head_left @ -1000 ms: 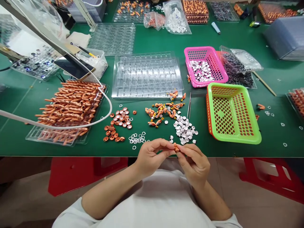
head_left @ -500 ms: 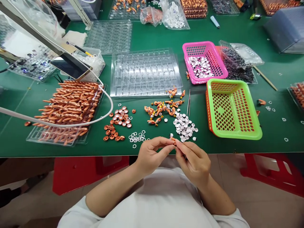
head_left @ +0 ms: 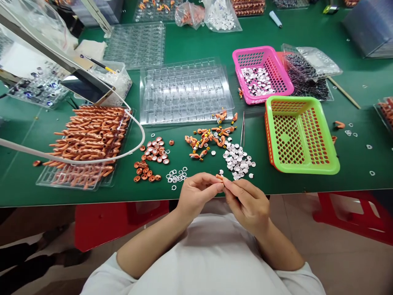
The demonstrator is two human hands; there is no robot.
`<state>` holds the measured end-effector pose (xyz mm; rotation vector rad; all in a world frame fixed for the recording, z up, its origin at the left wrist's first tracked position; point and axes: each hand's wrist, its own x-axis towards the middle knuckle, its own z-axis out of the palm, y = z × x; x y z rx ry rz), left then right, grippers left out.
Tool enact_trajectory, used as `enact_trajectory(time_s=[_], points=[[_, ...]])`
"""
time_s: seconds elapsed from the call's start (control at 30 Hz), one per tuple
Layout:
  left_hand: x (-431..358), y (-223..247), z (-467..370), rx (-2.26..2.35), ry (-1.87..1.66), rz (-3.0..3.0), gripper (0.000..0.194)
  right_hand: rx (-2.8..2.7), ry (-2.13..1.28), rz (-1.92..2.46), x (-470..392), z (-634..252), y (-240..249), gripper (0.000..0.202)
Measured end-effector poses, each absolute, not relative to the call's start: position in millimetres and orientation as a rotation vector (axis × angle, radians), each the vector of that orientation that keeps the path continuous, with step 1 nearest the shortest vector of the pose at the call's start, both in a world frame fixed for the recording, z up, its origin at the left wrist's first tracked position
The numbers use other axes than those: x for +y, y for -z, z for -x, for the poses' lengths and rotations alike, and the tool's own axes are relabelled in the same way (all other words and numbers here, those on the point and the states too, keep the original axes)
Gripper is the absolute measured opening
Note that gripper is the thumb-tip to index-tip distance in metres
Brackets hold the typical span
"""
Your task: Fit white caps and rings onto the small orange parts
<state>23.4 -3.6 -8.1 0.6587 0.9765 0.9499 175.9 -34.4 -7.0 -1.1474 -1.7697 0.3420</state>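
Observation:
At the table's front edge, my left hand [head_left: 198, 192] and my right hand [head_left: 248, 203] meet, both closed with fingertips pinching one small orange plastic part [head_left: 220, 177]. Most of that part is hidden by the fingers. Just beyond lies a heap of white round caps [head_left: 238, 161], with tweezers [head_left: 242, 129] behind it. Orange pieces with yellow bits [head_left: 208, 141] are heaped farther left. White rings [head_left: 177, 176] lie left of my left hand, and copper-coloured cups [head_left: 156, 150] are grouped beyond them.
Stacked long orange parts [head_left: 92, 135] fill trays at the left, under a white cable [head_left: 92, 161] and a phone [head_left: 87, 85]. A clear tray [head_left: 187, 92] lies mid-table. A pink basket [head_left: 278, 73] with white caps and a green basket [head_left: 333, 166] stand at the right.
The camera view has shifted and tilted slightly. Both hands stay together at the table edge, still pinching the orange part, with only a slight shift of the fingers.

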Motion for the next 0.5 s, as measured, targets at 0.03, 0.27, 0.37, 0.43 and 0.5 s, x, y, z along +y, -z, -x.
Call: enact_trajectory(time_s=[0.03,0.27,0.37,0.43,0.5], points=[[-3,9,-23,0.956,-0.942,-0.631,0.013,-1.751,-0.359,1.142,-34,-175,8,0.047],[-2,3,-25,0.876,-0.901,-0.399,0.016,-1.631,-0.459,1.142,-32,-170,10,0.041],[-3,1,-26,0.869,-0.875,-0.322,0.017,-1.572,-0.515,1.187,-32,-167,13,0.036],[-3,-1,-27,0.877,-0.86,-0.281,0.017,-1.559,-0.559,1.204,-32,-165,15,0.036],[-3,-2,-28,0.885,-0.854,-0.247,0.018,-1.56,-0.576,1.185,-33,-163,18,0.039]])
